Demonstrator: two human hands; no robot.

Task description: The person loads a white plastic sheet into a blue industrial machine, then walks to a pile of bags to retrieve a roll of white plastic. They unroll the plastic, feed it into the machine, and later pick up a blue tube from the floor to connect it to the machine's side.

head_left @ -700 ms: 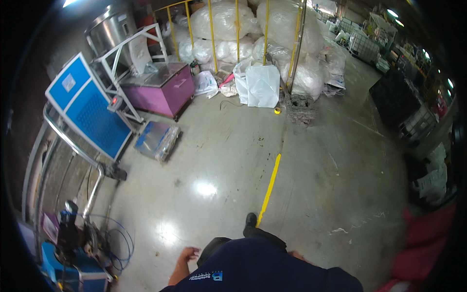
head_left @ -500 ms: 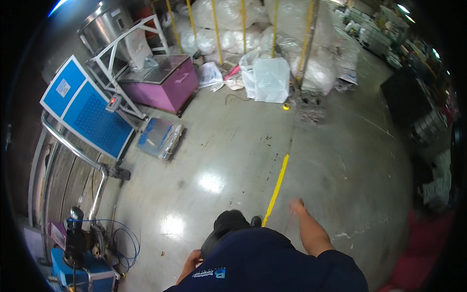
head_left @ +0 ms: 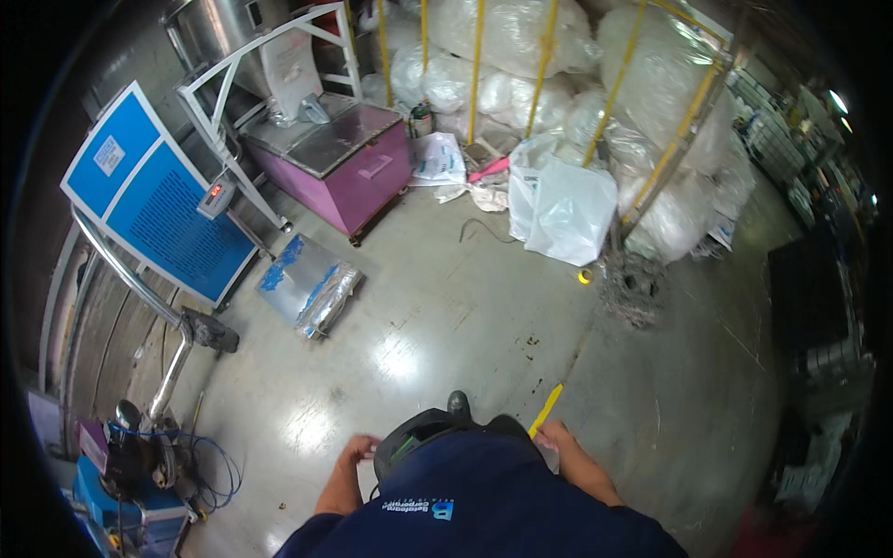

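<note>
My left hand [head_left: 359, 449] hangs low beside my dark trousers, its fingers loosely bent and nothing visible in them. On the other side, my right hand [head_left: 556, 435] is held near my hip with relaxed, partly curled fingers; I see no object in it. Just past that hand, a yellow floor stripe [head_left: 549, 405] lies on the grey concrete, its near end hidden behind my body. One dark shoe [head_left: 459, 403] shows ahead of my torso. Neither hand touches any of the equipment around.
Left stand a blue-panelled platform scale [head_left: 312, 279] with its lit display [head_left: 216, 197], a metal rail [head_left: 135, 279] and a blue machine with cables [head_left: 139, 507]. Ahead are a purple bin [head_left: 349, 177], white sacks [head_left: 569, 209], a yellow tape roll [head_left: 584, 276] and bagged plastic bales [head_left: 521, 46].
I have moved forward: the bin, sacks and bales appear nearer, and less of the stripe shows ahead. My right hand has drawn back toward my body; my left has come forward.
</note>
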